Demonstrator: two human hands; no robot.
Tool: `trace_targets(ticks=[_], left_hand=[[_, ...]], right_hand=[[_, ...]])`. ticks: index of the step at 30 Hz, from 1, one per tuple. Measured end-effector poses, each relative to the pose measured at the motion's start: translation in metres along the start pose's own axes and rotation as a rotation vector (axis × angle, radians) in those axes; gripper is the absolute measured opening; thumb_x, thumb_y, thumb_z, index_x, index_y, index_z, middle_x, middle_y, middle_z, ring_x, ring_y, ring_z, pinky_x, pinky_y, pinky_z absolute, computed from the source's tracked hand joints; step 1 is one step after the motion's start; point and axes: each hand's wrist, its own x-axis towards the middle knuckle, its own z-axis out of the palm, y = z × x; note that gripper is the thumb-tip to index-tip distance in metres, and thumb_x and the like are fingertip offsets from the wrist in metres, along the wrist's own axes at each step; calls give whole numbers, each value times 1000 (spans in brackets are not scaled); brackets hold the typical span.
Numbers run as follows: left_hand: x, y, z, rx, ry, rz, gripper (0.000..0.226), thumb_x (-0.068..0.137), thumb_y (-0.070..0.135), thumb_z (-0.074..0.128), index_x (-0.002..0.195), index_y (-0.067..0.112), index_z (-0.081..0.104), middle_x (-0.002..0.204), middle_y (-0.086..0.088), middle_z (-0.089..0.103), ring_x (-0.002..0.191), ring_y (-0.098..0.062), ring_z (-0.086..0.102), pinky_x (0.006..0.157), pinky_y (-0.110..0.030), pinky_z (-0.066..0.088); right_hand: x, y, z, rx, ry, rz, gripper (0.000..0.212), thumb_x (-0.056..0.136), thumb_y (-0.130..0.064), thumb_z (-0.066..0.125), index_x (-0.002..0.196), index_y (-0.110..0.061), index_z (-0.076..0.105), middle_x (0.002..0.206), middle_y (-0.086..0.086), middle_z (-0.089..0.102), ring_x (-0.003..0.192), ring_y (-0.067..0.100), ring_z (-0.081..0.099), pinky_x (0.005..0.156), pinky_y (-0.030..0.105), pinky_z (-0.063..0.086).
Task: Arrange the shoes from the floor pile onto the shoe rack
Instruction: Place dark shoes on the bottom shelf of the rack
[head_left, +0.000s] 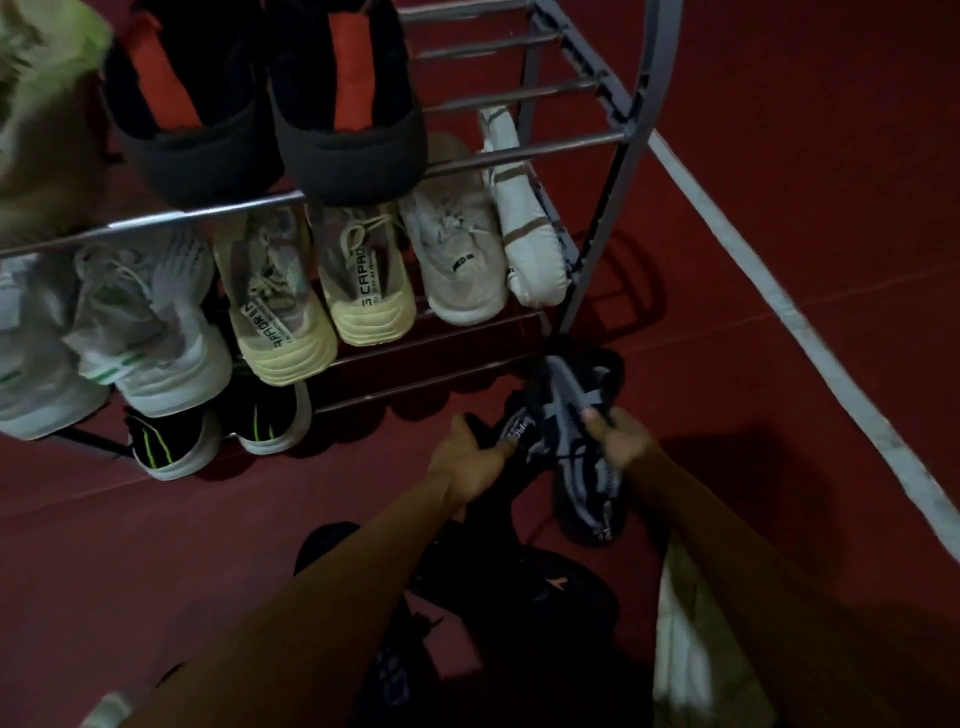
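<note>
**Desk:** What are the hands on?

**Me:** I have both on dark shoes with a grey-and-black knit pattern, just in front of the shoe rack (597, 244), by its right front leg. My left hand (470, 460) is closed around one dark shoe (511, 434); my right hand (621, 436) is clamped on the patterned shoe (587, 467), thumb on top. The picture is blurred there, so I cannot tell whether they are clear of the red floor (779, 260).

**Desk:** And the rack itself?

**Me:** On its top tier, a black pair with red tongues (270, 104). On the tier below, from the left: white sneakers with green marks (130, 332), a cream pair (317, 291) with lettering on the tongues, a pale grey sneaker (457, 254), and a white shoe on its side (524, 228) against the right frame. Black shoes with neon-green stripes (218, 431) sit at the bottom left.

**Desk:** The pile?

**Me:** More black shoes (519, 582) lie on the floor nearer me than the rack, under my forearms.
</note>
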Motion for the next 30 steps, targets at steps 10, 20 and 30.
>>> trace_targets(ticks=[10,20,30], left_hand=[[-48,-34,-6,-108,41,16,52,88,55,65,89,4,74,85,-2,78,74,-20,73,66,-32,58],[-115,-64,-21,-557,577,-52,50,102,37,46,68,2,59,68,-6,65,65,-25,60,57,-32,44],[-33,-15,-112,-653,673,-62,76,98,62,40,125,-5,64,131,-20,67,115,-37,65,103,-48,52]], right_hand=[[-12,1,29,-36,-292,165,56,94,-53,61,129,-9,64,117,7,74,102,23,73,85,35,60],[-29,-67,107,71,37,-61,46,94,-39,65,132,-14,58,127,5,66,106,21,67,89,33,57],[45,-132,162,-317,135,-62,63,98,-43,47,153,-13,37,160,11,34,145,33,33,118,41,28]])
